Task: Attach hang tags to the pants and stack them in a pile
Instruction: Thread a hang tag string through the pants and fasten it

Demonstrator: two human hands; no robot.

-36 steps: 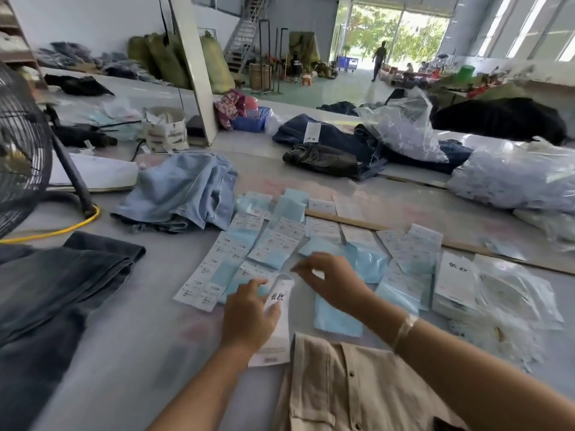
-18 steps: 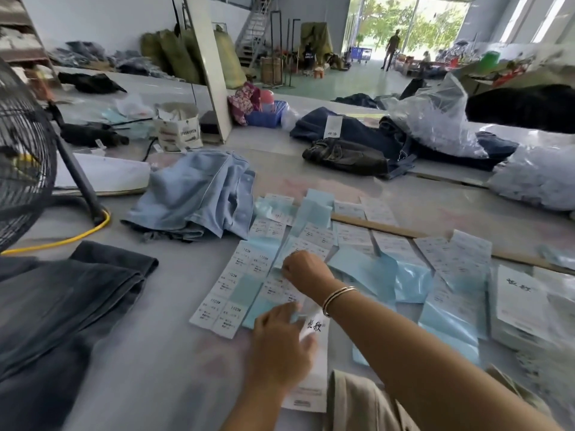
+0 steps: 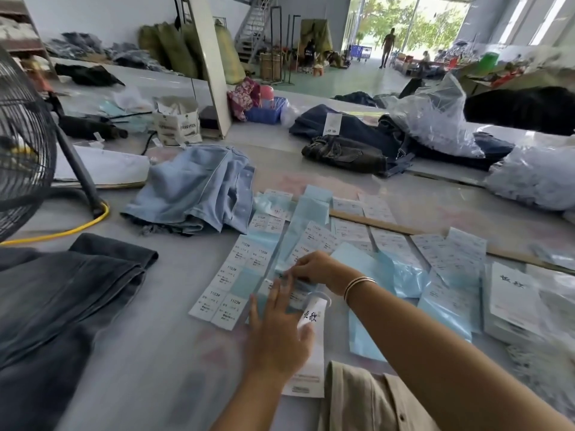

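Sheets of white size stickers on blue backing (image 3: pixel 236 275) lie spread across the table. My right hand (image 3: pixel 311 269) reaches over them and pinches a sticker at the edge of one sheet. My left hand (image 3: pixel 277 331) lies flat with straight fingers on that sheet, and its palm and thumb pin a white hang tag (image 3: pixel 311 356) with black writing to the table. Beige pants (image 3: pixel 367 402) lie at the near edge under my right forearm. Dark grey pants (image 3: pixel 62 306) lie at the left, and light blue pants (image 3: pixel 199 188) lie crumpled beyond the stickers.
A stack of white hang tags (image 3: pixel 513 297) sits at the right. A wooden stick (image 3: pixel 404 230) crosses the table behind the sheets. A standing fan (image 3: pixel 21 144) and yellow cable (image 3: pixel 77 227) are at the left. Dark pants (image 3: pixel 345 150) and plastic bags (image 3: pixel 435 119) lie at the back.
My right hand has moved left across the sticker sheets and closed its fingers on a sticker. My left hand, with the hang tag, has slid forward and flattened on the sheet.
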